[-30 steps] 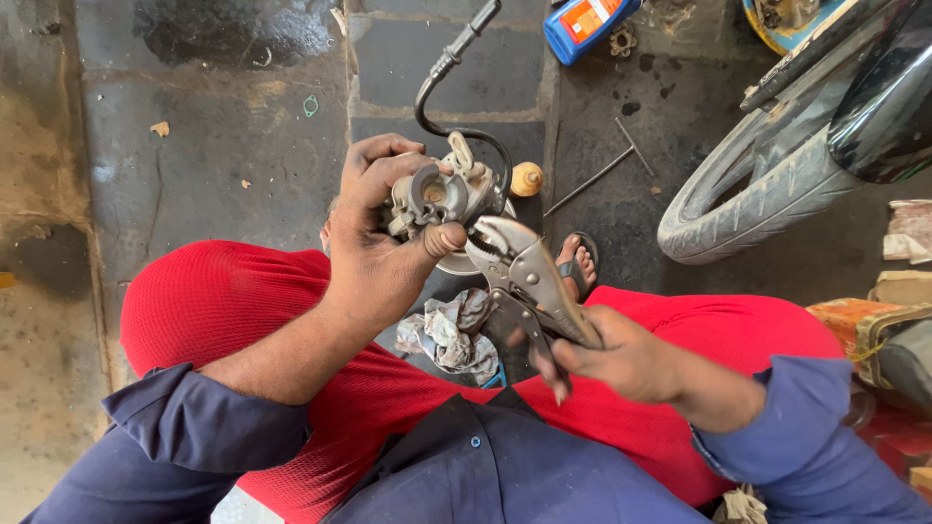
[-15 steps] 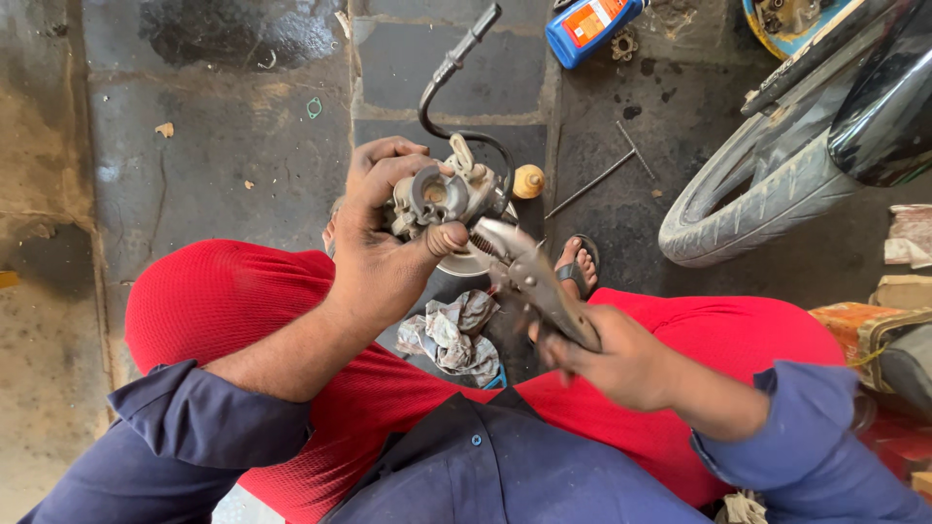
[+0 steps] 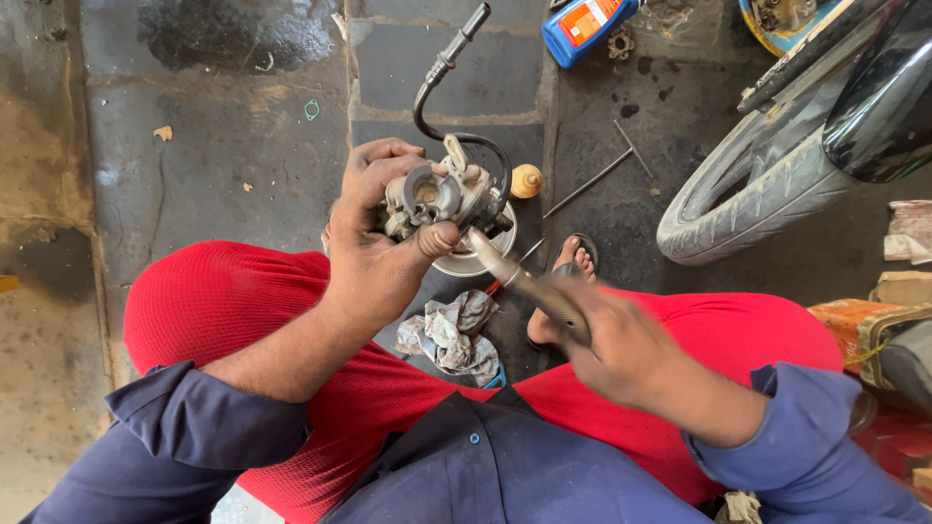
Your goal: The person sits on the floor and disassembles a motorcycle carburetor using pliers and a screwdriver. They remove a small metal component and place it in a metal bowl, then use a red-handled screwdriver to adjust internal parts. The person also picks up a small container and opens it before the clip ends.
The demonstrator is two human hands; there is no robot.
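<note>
L hand [image 3: 374, 257] raised, gripping carburetor [image 3: 437, 199]; R hand [image 3: 621, 344] clenched round pliers [image 3: 515, 277] w/ nose at it.

A stained concrete floor [image 3: 194, 146] carries a blue bottle [image 3: 587, 27] at twelve o'clock, a tyre [image 3: 748, 199] at two, a thin metal rod [image 3: 587, 184] and a crumpled rag [image 3: 451, 335] near centre.

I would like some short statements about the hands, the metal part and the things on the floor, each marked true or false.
1. The left hand holds a metal carburetor. True.
2. The right hand is empty. False: it grips pliers that reach to the carburetor.
3. A crumpled rag lies between the legs. True.
4. The blue bottle stands upright. False: it lies on its side.
5. A tyre shows at the right. True.
</note>
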